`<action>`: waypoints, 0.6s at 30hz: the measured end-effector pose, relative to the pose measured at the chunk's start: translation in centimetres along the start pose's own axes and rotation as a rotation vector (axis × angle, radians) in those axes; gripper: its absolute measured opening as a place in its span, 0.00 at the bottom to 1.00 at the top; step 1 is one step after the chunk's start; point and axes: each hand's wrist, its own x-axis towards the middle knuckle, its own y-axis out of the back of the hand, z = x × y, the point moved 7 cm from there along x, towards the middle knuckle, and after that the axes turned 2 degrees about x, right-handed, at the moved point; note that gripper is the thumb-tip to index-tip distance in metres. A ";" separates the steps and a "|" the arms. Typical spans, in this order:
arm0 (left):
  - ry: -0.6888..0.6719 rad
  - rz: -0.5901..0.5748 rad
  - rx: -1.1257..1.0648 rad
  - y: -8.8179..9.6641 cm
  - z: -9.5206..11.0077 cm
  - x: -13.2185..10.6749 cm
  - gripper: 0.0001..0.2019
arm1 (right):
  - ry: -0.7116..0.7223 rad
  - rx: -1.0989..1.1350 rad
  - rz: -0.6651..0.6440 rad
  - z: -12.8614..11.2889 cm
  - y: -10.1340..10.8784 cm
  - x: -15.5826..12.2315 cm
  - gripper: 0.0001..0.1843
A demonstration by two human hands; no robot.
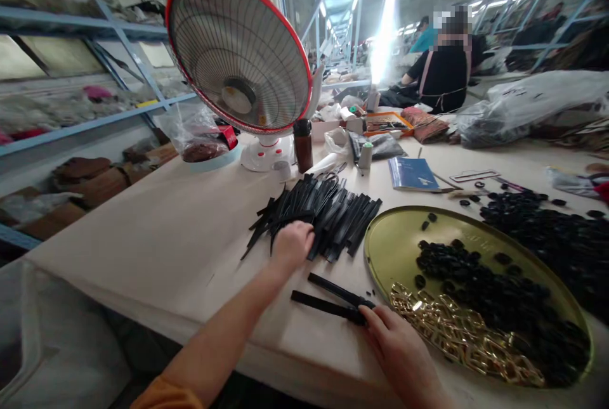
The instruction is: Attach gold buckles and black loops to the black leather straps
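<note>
My right hand (394, 340) pinches the ends of two black strips (328, 304) that lie over the table's near side, spread apart in a narrow V. My left hand (291, 245) is at the near edge of a pile of black strips (328, 206), its fingers curled closed. What those fingers hold, if anything, is hidden behind the hand. Right of my right hand is a gold oval tray (394, 231), with gold-coloured metal buckles (457, 326) at its near side and small black ring-like pieces (476, 272) beyond them.
A heap of black pieces (547, 238) lies beyond the tray. Behind the strips stand a red-rimmed fan heater (238, 54), a dark bottle (303, 146) and a thread cone (366, 156). A blue booklet (413, 173) lies farther back. A person (445, 73) sits beyond the table.
</note>
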 end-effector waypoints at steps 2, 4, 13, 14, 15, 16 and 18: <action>0.104 0.014 0.143 0.0 -3.1 3.0 0.16 | -0.016 0.023 0.023 0.0 0.7 0.1 0.14; 0.091 -0.026 0.141 -0.7 -4.8 5.0 0.14 | -0.037 0.054 0.023 0.2 1.8 -0.2 0.14; -0.127 0.129 -0.004 2.8 -0.3 3.1 0.19 | -0.320 0.062 0.058 8.8 8.1 -4.8 0.12; -0.172 0.135 -0.055 3.4 1.5 1.9 0.19 | -0.376 0.045 0.067 10.3 8.7 -5.1 0.12; -0.201 0.111 -0.145 3.7 3.4 0.7 0.20 | -0.423 0.024 0.077 11.6 9.2 -5.2 0.12; -0.199 0.068 -0.278 3.7 5.2 -0.5 0.20 | -0.461 -0.003 0.083 12.7 9.5 -5.1 0.13; -0.175 -0.107 -0.628 2.3 8.9 -3.1 0.19 | -0.497 -0.066 0.066 14.4 9.8 -4.1 0.13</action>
